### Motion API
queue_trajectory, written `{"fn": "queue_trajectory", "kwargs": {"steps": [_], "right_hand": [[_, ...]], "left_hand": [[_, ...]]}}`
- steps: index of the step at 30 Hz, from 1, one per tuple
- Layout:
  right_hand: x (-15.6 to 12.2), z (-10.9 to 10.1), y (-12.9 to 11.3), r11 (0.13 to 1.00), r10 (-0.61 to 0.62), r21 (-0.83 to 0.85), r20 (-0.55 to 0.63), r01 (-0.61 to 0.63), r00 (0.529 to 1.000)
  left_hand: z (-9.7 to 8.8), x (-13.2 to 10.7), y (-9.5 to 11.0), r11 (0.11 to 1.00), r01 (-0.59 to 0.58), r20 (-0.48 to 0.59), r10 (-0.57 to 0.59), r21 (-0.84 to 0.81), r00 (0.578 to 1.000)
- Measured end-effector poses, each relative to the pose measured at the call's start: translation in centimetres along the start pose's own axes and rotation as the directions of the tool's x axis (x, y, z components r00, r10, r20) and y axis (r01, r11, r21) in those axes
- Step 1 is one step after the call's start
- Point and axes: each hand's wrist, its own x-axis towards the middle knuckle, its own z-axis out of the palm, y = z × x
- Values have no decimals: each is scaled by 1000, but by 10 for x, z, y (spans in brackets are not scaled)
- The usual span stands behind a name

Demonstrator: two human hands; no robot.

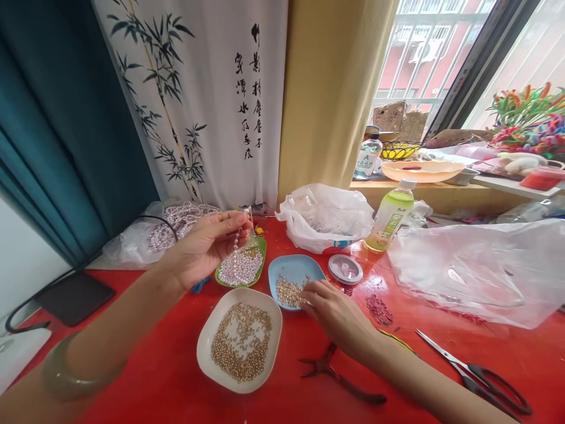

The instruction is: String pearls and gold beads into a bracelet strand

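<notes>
My left hand [205,244] is raised over the green dish [263,256], its fingertips pinched on a bead strand [236,240]. The strand hangs down toward the pale pearl beads [238,268] in that dish. At the blue plate [300,262], my right hand [335,312] reaches in with fingers bent together at the small gold pieces [289,292]. What lies between those fingertips is hidden. A cream dish [203,353] of small gold beads [245,368] stands in front, between my two forearms.
Pliers [329,368] and black-handled scissors [468,368] lie near my right forearm. Behind the plate are a round clear case [345,269], a white plastic bag [326,212] and a drink bottle [391,218]. Red beads [378,309] lie loose. More bead strands [176,227] sit at back left.
</notes>
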Motion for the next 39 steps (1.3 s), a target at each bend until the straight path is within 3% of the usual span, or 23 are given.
{"fn": "queue_trajectory", "kwargs": {"steps": [4, 7, 11, 18, 22, 26, 29, 32, 35, 37, 39], "right_hand": [[-6, -1, 0, 1000, -23, 15, 147, 21, 989], [-1, -11, 9, 998, -6, 67, 36, 3, 999], [17, -23, 38, 979, 169, 138, -129, -151, 977], [29, -26, 71, 954, 281, 133, -82, -269, 956], [29, -39, 98, 931, 345, -60, -182, -361, 921], [35, -48, 124, 889, 317, -319, -86, -328, 944], [49, -48, 135, 829, 428, -415, 39, -375, 903], [71, -54, 147, 817, 491, -399, 102, -417, 865], [96, -70, 157, 806, 525, -361, 70, -469, 848], [110, -79, 157, 814, 527, -313, 45, -489, 849], [117, -83, 151, 855, 494, -236, 101, -462, 864]], "left_hand": [[5, 10, -15, 997, 74, 39, -73, -5, 997], [7, 17, -22, 994, 111, 57, -110, -9, 992], [7, 25, -28, 992, 127, 34, -127, -12, 991], [0, 31, -31, 990, 140, -23, -141, -13, 990], [-1, 34, -30, 992, 127, -48, -128, -20, 991], [4, 38, -31, 991, 132, -43, -132, 5, 990], [11, 41, -35, 990, 139, -22, -138, 37, 990], [17, 46, -39, 988, 138, 13, -139, 70, 990], [24, 53, -42, 986, 135, 43, -140, 94, 989], [27, 57, -45, 985, 139, 61, -146, 105, 987], [28, 60, -49, 983, 150, 72, -158, 107, 985]]}}
